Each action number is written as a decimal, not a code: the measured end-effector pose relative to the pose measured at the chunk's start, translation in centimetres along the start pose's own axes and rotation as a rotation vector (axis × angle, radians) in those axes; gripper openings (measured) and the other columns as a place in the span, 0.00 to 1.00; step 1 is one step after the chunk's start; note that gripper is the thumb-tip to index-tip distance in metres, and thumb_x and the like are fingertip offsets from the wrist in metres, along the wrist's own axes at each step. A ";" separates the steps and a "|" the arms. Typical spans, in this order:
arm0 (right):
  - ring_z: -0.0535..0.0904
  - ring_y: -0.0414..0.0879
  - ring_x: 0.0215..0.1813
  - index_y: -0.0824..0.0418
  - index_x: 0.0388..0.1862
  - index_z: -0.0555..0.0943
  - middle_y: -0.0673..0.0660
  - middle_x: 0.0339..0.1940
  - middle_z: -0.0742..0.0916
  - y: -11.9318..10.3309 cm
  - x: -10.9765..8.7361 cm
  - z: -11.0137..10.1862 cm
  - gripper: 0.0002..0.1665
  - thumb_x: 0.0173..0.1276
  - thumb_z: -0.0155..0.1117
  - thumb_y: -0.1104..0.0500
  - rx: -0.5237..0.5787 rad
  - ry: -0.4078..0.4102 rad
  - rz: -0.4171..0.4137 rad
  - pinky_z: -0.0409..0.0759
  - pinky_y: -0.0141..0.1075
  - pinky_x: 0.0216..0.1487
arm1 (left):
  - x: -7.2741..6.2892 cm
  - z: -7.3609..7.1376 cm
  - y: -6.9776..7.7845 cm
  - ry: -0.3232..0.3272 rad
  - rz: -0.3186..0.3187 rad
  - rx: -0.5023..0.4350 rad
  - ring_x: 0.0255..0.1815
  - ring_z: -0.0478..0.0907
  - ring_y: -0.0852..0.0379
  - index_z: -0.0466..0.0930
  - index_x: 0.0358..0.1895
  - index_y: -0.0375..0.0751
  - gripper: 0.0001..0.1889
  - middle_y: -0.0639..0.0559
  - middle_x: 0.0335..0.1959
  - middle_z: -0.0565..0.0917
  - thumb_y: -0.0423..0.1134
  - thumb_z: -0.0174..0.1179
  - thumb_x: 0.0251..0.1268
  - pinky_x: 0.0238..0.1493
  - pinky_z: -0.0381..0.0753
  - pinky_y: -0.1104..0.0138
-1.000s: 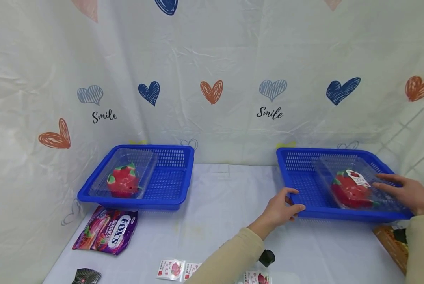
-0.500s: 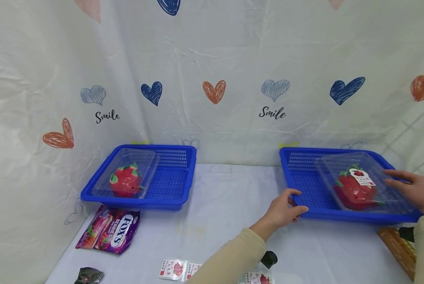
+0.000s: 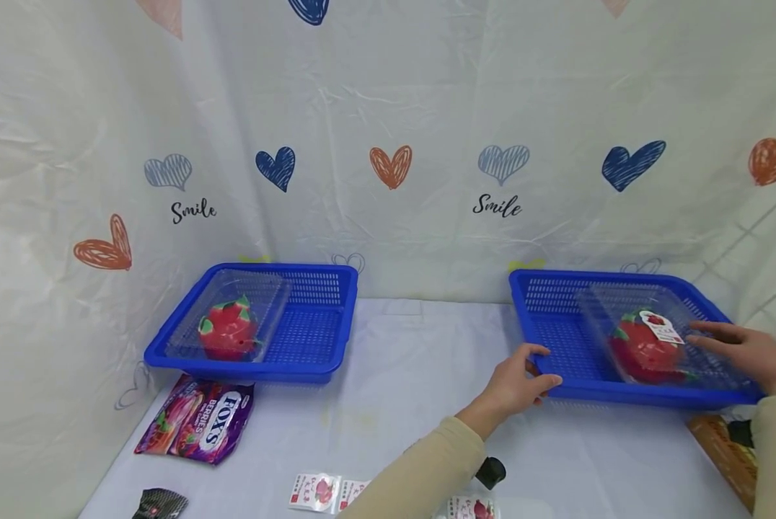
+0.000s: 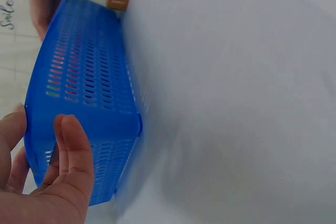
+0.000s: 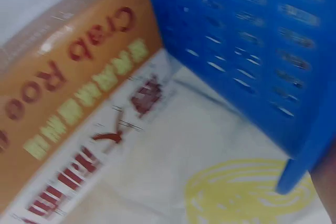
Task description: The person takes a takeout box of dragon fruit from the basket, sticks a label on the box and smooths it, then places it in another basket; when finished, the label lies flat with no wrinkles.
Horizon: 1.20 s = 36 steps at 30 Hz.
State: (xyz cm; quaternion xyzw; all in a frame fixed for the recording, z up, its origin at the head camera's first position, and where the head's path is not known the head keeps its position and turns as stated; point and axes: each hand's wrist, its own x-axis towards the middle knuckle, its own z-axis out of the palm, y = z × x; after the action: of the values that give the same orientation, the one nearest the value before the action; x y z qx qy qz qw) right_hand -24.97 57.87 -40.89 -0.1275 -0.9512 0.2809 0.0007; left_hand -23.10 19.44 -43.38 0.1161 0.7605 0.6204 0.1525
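At the right stands a blue plastic basket with slotted sides. My left hand grips its near left corner; in the left wrist view thumb and fingers straddle the rim. My right hand holds the basket's right side, its fingers reaching inward over the rim, beside a clear plastic box. A red dragon fruit with green tips sits in that box, under a printed label. The right thumb is hidden, and the right wrist view barely catches the hand.
A second blue basket at the left holds another boxed dragon fruit. Before it lie a purple sweets bag and a dark packet. Labels lie at the front. An orange Crab Roe pack touches the right basket.
The right basket's right end swung slightly rightward with my right hand, then came back a little. My left hand keeps its place at the corner. The view shifted slightly.
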 end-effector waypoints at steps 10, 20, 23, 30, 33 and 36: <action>0.52 0.84 0.60 0.78 0.69 0.57 0.88 0.64 0.56 1.3 0.6 0.5 0.48 0.74 0.46 0.36 -0.017 -0.022 -0.012 0.57 0.76 0.52 | 0.1 0.1 0.0 -0.004 0.004 0.013 0.23 0.77 0.60 0.75 0.54 0.59 0.18 0.59 0.28 0.75 0.40 0.67 0.63 0.26 0.79 0.69; 0.51 0.83 0.60 0.79 0.70 0.56 0.88 0.64 0.55 0.5 0.1 0.3 0.50 0.73 0.46 0.35 0.002 -0.006 0.005 0.57 0.76 0.53 | -0.1 -0.1 0.1 -0.002 -0.009 0.015 0.24 0.78 0.60 0.75 0.53 0.60 0.18 0.59 0.28 0.75 0.40 0.67 0.63 0.26 0.78 0.69; 0.51 0.83 0.60 0.79 0.69 0.56 0.88 0.63 0.56 0.2 -0.2 0.3 0.48 0.74 0.47 0.37 0.000 0.002 0.000 0.57 0.76 0.53 | 0.0 -0.1 0.1 -0.003 -0.009 0.015 0.24 0.78 0.60 0.75 0.53 0.60 0.18 0.58 0.28 0.75 0.40 0.67 0.63 0.26 0.78 0.69; 0.52 0.83 0.60 0.79 0.69 0.56 0.88 0.64 0.56 -0.2 -0.4 0.3 0.49 0.74 0.47 0.36 0.021 0.006 0.013 0.57 0.75 0.53 | 0.0 0.0 0.2 0.000 -0.010 0.024 0.22 0.76 0.61 0.75 0.54 0.60 0.18 0.58 0.28 0.74 0.40 0.67 0.63 0.26 0.78 0.69; 0.51 0.83 0.61 0.78 0.70 0.55 0.88 0.65 0.55 -0.4 -0.4 0.0 0.50 0.73 0.47 0.36 0.062 0.014 0.023 0.56 0.76 0.55 | 0.0 0.0 0.2 0.000 -0.011 0.027 0.22 0.76 0.61 0.75 0.54 0.59 0.18 0.58 0.28 0.74 0.41 0.67 0.63 0.26 0.78 0.69; 0.50 0.82 0.62 0.78 0.71 0.55 0.87 0.66 0.56 -0.9 -0.5 -0.1 0.49 0.74 0.46 0.37 0.098 0.044 0.015 0.54 0.76 0.56 | 0.1 0.0 0.2 -0.001 -0.014 0.025 0.22 0.77 0.60 0.75 0.54 0.59 0.18 0.58 0.28 0.75 0.40 0.67 0.63 0.25 0.78 0.70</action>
State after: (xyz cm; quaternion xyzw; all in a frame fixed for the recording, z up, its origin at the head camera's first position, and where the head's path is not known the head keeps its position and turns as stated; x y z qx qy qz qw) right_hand -24.74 57.10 -40.25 -0.1406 -0.9352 0.3241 0.0257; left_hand -23.17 19.51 -43.19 0.1127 0.7688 0.6099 0.1557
